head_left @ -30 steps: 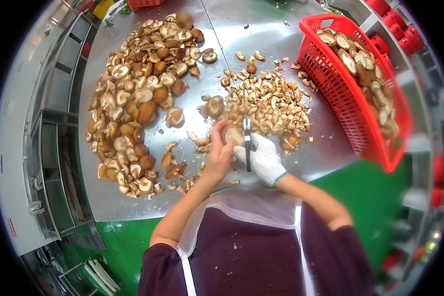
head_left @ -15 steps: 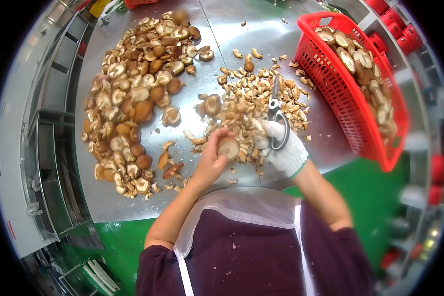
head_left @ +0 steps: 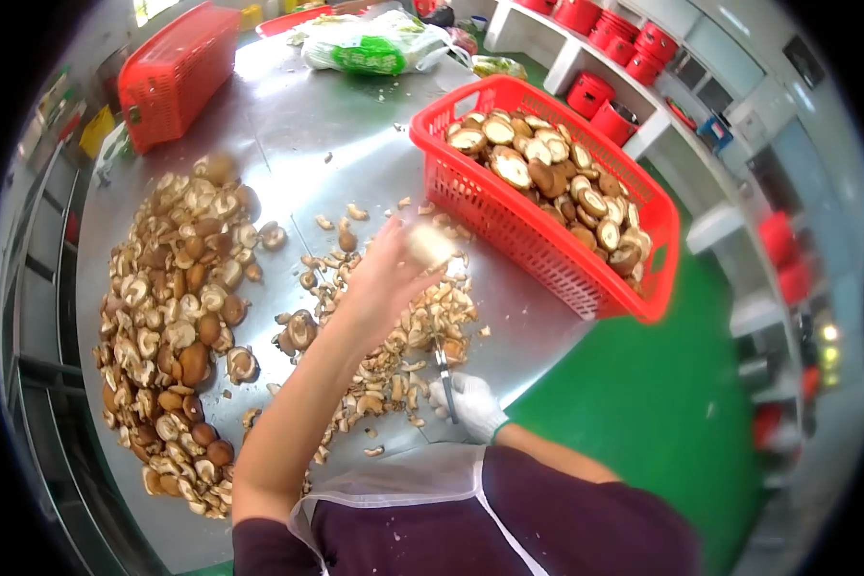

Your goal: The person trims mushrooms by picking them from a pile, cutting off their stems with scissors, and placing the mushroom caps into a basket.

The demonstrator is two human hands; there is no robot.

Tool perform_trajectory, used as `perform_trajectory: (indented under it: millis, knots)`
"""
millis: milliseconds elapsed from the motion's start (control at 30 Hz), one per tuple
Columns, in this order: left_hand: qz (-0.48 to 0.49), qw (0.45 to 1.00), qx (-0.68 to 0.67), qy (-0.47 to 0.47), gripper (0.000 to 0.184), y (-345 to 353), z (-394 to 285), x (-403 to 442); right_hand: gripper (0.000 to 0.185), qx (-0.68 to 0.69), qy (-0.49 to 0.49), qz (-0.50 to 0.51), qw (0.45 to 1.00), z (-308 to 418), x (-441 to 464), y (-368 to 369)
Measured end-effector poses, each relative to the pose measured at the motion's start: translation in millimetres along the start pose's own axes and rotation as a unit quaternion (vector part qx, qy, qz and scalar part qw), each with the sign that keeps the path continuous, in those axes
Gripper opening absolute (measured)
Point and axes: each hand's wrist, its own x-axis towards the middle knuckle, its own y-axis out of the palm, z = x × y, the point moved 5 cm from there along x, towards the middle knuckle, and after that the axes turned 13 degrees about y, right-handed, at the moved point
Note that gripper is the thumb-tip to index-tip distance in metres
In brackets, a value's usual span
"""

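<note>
My bare left hand is raised over the pile of cut stems, close to the near side of the red basket. Between its fingers is a pale mushroom cap, blurred by motion. My right hand, in a white glove, is closed around black-handled scissors, whose blades point away over the stems. Many sliced-off mushroom caps fill the basket. To the left lies a long heap of whole mushrooms.
Another red basket stands at the table's far left. White and green plastic bags lie at the far edge. A small mushroom cluster sits between heap and stems. Red pots line shelves beyond the green floor.
The view has swung right and up. My left hand has moved with the cap from near my body towards the basket. My right hand, still holding the scissors, is now nearer the table's front edge.
</note>
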Motion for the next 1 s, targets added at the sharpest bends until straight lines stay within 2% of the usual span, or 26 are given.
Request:
perform_trajectory:
  millis: [33, 100, 167, 200, 233, 267, 300, 333, 400, 433, 467, 500, 533, 600, 700, 800, 1000]
  knots:
    - [-0.001, 0.991, -0.134, -0.010, 0.069, 36, -25, 21, 0.027, -0.017, 0.014, -0.005, 1.000, 8, -7, 1]
    - [-0.022, 0.997, -0.077, 0.020, 0.068, 56, -35, 42, 0.023, 0.057, 0.021, -0.001, 0.998, 22, -20, 3]
    - [0.049, 0.997, 0.060, 0.014, 0.063, 28, 8, 37, 0.013, 0.128, 0.048, 0.017, 0.991, 12, -13, 0]
    - [0.065, 0.994, 0.087, -0.010, 0.055, 17, 19, 15, 0.007, 0.138, 0.064, 0.015, 0.988, 14, -15, -1]
    - [0.067, 0.987, 0.132, -0.068, 0.045, -9, 55, 0, 0.009, 0.166, 0.056, 0.014, 0.984, 0, -2, -5]
    - [0.045, 0.985, 0.147, -0.082, 0.038, -24, 71, -22, 0.014, 0.140, 0.067, -0.006, 0.988, 6, -10, -6]
    - [0.040, 0.969, 0.238, -0.057, 0.034, -41, 68, -44, 0.017, 0.138, 0.055, -0.001, 0.989, -4, 0, -11]
    - [0.045, 0.944, 0.326, -0.031, 0.031, -56, 62, -61, 0.018, 0.097, 0.052, -0.027, 0.994, -1, -2, -11]
    - [-0.024, 0.859, 0.506, 0.075, 0.027, -86, 36, -89, 0.022, 0.024, 0.007, -0.047, 0.999, 4, 0, -12]
    - [-0.040, 0.823, 0.560, 0.082, 0.025, -110, 39, -98, 0.024, -0.012, -0.004, -0.050, 0.999, 5, 3, -12]
    - [-0.057, 0.763, 0.642, 0.059, 0.026, -130, 37, -103, 0.025, -0.046, -0.016, -0.051, 0.998, 6, 10, -12]
    - [-0.084, 0.733, 0.672, 0.064, 0.031, -148, 29, -107, 0.027, -0.081, -0.030, -0.055, 0.995, 8, 13, -9]
    - [-0.105, 0.713, 0.692, 0.026, 0.036, -153, 15, -107, 0.027, -0.100, -0.043, -0.055, 0.993, 11, 12, -6]
    - [-0.138, 0.691, 0.709, 0.014, 0.042, -162, 11, -106, 0.028, -0.135, -0.072, -0.055, 0.987, 16, 12, 3]
    - [-0.078, 0.678, 0.730, -0.046, 0.050, -184, 38, -97, 0.031, -0.236, -0.125, -0.068, 0.961, 23, 10, 10]
    - [-0.075, 0.695, 0.701, -0.141, 0.055, -186, 30, -83, 0.035, -0.280, -0.141, -0.074, 0.947, 37, -5, 18]
    - [-0.101, 0.706, 0.684, -0.152, 0.069, -209, 47, -86, 0.035, -0.326, -0.197, -0.064, 0.922, 37, -10, 23]
